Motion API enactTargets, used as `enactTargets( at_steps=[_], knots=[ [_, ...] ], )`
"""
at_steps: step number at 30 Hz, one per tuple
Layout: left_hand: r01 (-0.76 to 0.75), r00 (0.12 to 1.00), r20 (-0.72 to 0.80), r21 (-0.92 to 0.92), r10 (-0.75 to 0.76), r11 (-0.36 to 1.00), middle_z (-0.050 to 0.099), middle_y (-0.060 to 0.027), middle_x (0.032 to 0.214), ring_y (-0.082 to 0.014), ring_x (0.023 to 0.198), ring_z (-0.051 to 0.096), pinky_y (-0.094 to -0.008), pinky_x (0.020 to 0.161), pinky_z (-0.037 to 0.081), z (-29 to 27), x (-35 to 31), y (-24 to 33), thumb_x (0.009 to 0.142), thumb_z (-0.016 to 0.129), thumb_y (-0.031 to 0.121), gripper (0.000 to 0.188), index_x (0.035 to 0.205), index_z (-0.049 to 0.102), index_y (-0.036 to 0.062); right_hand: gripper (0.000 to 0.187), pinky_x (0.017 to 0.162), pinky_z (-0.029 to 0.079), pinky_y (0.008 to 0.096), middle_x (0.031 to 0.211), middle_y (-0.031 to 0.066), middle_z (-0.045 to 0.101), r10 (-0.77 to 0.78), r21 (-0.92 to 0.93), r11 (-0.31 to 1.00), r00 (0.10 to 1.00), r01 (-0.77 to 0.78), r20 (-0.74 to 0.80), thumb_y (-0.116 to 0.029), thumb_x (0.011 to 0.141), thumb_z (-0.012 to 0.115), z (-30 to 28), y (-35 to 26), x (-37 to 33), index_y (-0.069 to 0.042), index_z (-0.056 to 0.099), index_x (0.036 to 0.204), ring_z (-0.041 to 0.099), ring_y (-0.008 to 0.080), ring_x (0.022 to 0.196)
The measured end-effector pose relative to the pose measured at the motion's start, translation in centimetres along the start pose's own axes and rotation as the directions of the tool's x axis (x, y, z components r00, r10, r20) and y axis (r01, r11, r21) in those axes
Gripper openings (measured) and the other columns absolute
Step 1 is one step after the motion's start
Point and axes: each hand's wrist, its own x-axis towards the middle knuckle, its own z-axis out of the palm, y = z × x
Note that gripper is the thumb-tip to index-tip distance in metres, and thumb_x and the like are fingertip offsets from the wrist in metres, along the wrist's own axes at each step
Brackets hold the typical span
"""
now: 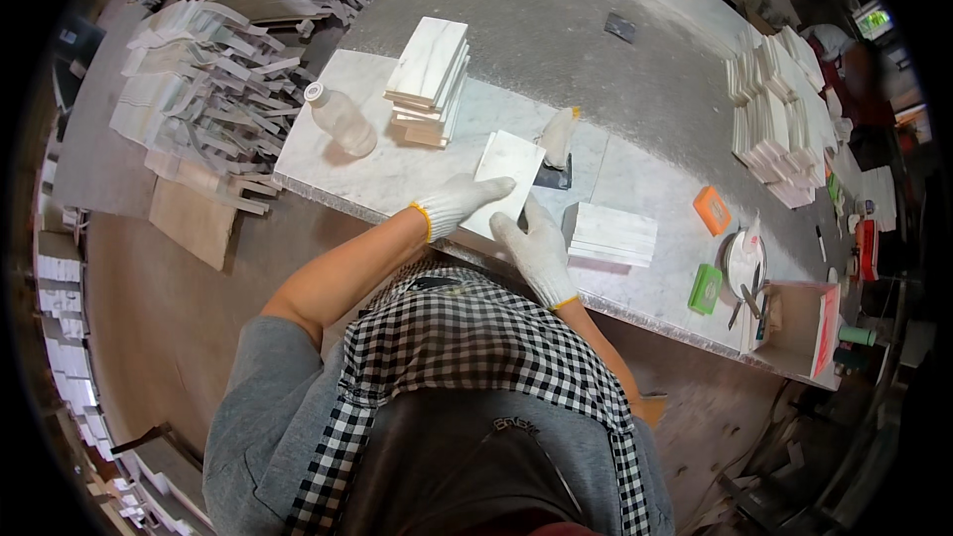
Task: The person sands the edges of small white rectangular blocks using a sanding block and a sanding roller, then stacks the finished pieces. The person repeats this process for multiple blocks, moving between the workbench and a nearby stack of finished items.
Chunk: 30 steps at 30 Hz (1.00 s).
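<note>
Both my hands wear white knit gloves with yellow cuffs. A white rectangular marble tile is held tilted at the table's near edge. My left hand grips it from the left, thumb lying over its face. On the lower right side, my right hand closes round its edge. Just beyond the tile lies a whitish rag beside a dark flat block. To the left rises a stack of marble tiles; a lower tile stack sits right of my right hand.
On the marble-topped table stands a white-capped bottle. Rightward are an orange box, a green box, a bowl with tools and an open carton. Tall tile stacks stand far right; stone strips pile up left.
</note>
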Motion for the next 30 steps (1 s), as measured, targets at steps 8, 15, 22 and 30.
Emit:
enactTargets(
  at_steps=[8,15,22,30],
  knots=[
    [-0.037,0.999,-0.009,-0.079,0.036,0.996,0.068,-0.0177,0.116,-0.0213,0.097,0.068,-0.0317,0.082,0.055,-2.5,-1.4,-0.3,0.09,0.071,0.033,0.056,0.129,0.059,-0.0048,0.051,0.087,0.049,0.0327,0.109,0.0134,0.068,-0.026,0.158,0.987,0.997,0.014,0.07,-0.025,0.089,0.063,2.1,-0.7,0.2,-0.002,0.055,0.134,0.063,0.0197,0.095],
    [-0.146,0.982,-0.1,0.138,0.16,0.98,0.068,-0.0156,0.11,-0.0225,0.095,0.066,-0.0336,0.08,0.054,-5.5,-4.3,-0.2,0.082,0.078,0.031,0.06,0.125,0.059,-0.0053,0.051,0.096,0.048,0.0337,0.122,0.017,0.067,-0.128,0.266,0.962,0.964,0.063,0.234,-0.028,0.092,0.063,3.0,-1.1,0.4,-0.002,0.056,0.135,0.065,0.0248,0.109],
    [-0.035,0.839,-0.206,0.903,0.503,0.429,0.063,-0.0199,0.093,-0.0375,0.09,0.063,-0.0449,0.082,0.051,-8.4,-6.2,-1.8,0.058,0.087,0.034,0.063,0.1,0.059,-0.0032,0.047,0.098,0.047,0.0408,0.122,0.0216,0.065,-0.125,-0.115,0.985,0.991,0.129,0.041,-0.035,0.096,0.055,0.4,-0.8,1.8,-0.003,0.061,0.129,0.062,0.0355,0.115],
    [-0.147,0.753,-0.025,0.967,0.657,0.206,0.063,-0.0194,0.095,-0.0378,0.091,0.062,-0.0461,0.079,0.051,-11.3,-3.9,-4.4,0.057,0.086,0.035,0.063,0.101,0.056,0.0013,0.06,0.109,0.04,0.0408,0.141,0.0251,0.052,-0.361,-0.062,0.928,0.929,0.367,0.087,-0.029,0.093,0.058,4.0,-1.4,4.6,0.001,0.046,0.143,0.049,0.0379,0.132]
  ],
)
